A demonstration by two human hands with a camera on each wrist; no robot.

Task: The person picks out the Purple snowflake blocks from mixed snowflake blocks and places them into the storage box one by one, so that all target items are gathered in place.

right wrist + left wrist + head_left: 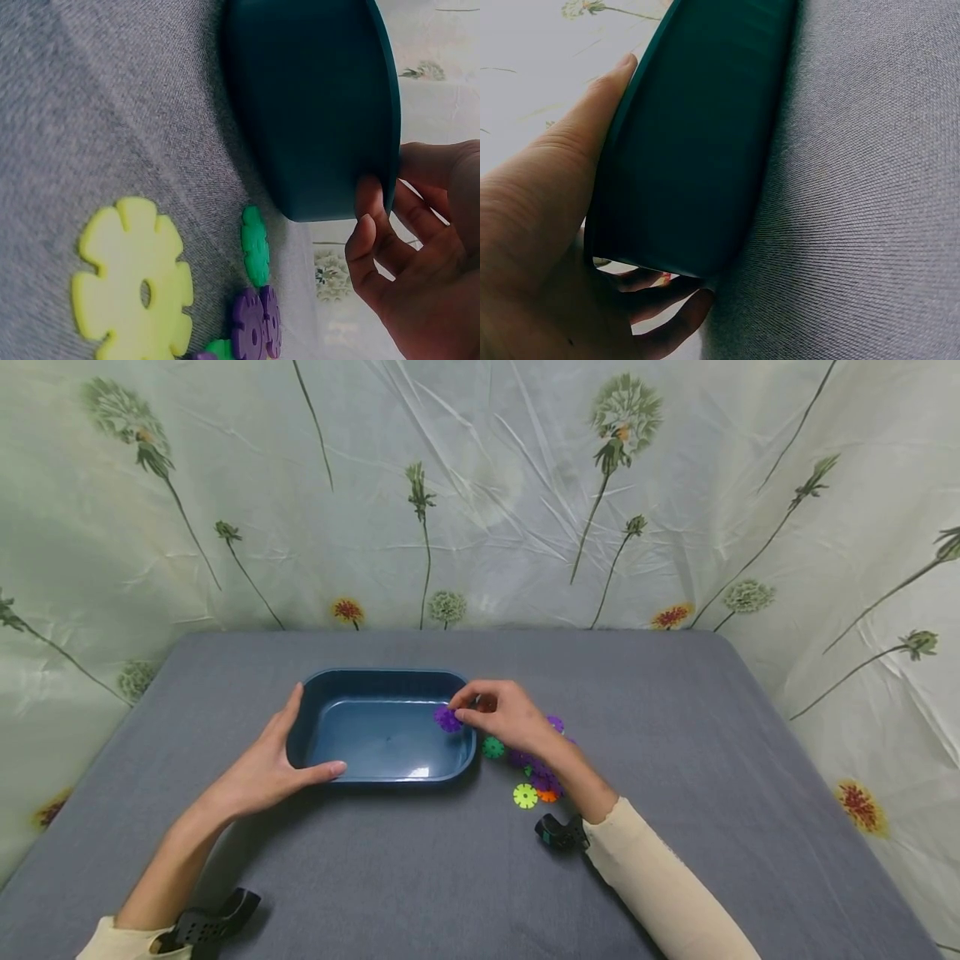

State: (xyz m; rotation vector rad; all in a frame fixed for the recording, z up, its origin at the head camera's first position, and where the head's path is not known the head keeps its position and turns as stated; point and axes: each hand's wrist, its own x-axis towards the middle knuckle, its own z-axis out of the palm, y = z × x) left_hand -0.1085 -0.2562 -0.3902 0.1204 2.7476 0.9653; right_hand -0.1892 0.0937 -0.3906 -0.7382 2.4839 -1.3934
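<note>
A blue plastic basin (390,781) with rounded corners stands on the cloth. My left hand (262,770) grips its left end, thumb over the front rim and fingers round the end wall; the left wrist view shows the basin's outer wall (690,135) between them. Over the basin's right end, my right hand (510,717) pinches a purple snowflake disc (447,719) between thumb and fingertips. In the right wrist view that disc is hidden behind the basin wall (322,112). The basin's visible floor holds no discs.
Right of the basin lies a loose pile of purple discs (543,779), partly under my right forearm. Around it are a green disc (492,747), a yellow disc (526,796) and an orange disc (549,796). A flowered curtain (495,502) hangs behind the grey-covered table (420,877).
</note>
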